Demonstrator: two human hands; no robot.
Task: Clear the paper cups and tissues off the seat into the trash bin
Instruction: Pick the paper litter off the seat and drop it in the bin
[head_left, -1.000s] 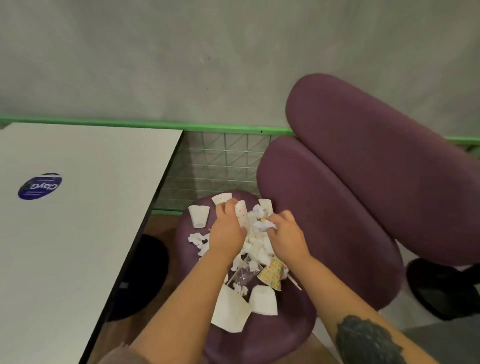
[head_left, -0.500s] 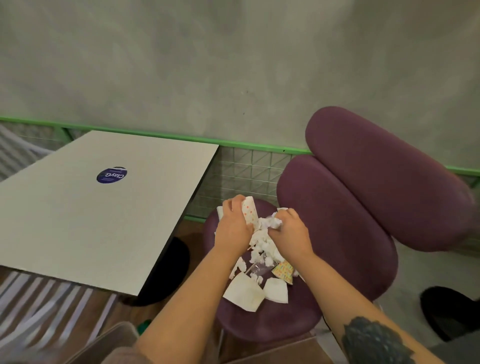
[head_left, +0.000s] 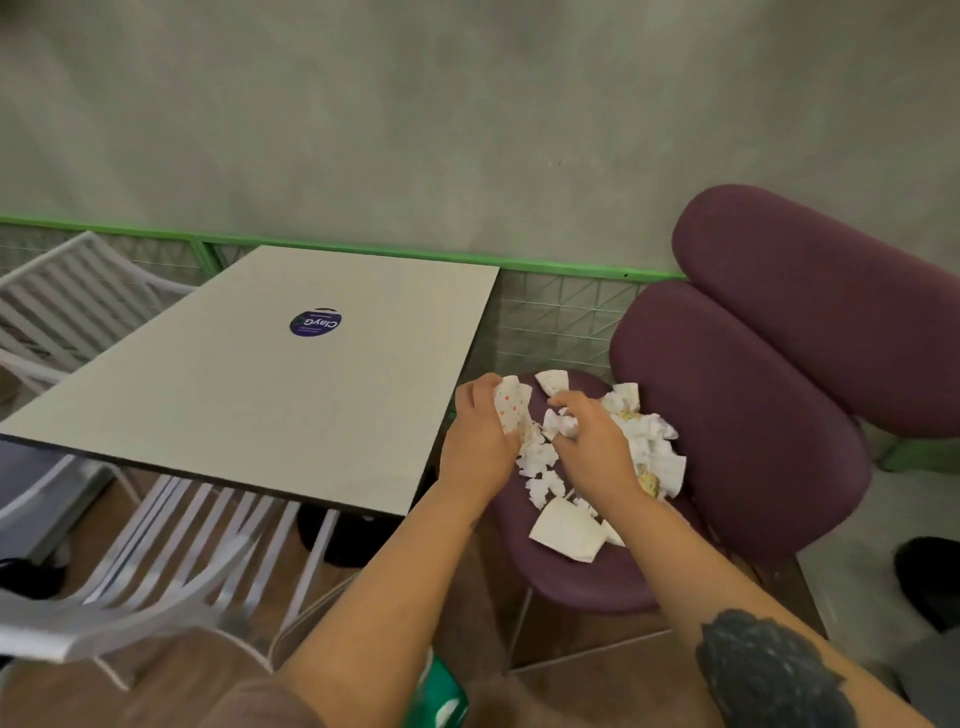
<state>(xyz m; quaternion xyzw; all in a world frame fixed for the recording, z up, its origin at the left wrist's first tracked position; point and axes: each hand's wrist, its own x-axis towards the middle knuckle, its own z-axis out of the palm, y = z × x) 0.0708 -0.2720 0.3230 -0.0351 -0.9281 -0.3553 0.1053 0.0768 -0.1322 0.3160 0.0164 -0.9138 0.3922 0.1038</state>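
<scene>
Hands (head_left: 480, 436) gathering litter off the purple seat (head_left: 582, 577).

We are seeing the left hand gripping a dotted paper cup (head_left: 511, 410), fingers curling round it at the seat's near-left edge, just beside the white table (head_left: 249, 374). We are seeing the right hand (head_left: 592, 441) pinching a crumpled tissue (head_left: 563, 425), fingers bent over the pile. More tissues (head_left: 649, 441) are lying heaped mid-seat toward the backrest, a flattened white cup (head_left: 566, 530) is sitting at the front, another cup (head_left: 553, 382) is resting at the far edge. We are not spotting any trash bin; a green object (head_left: 436, 696) is showing at the bottom, unclear what.
</scene>
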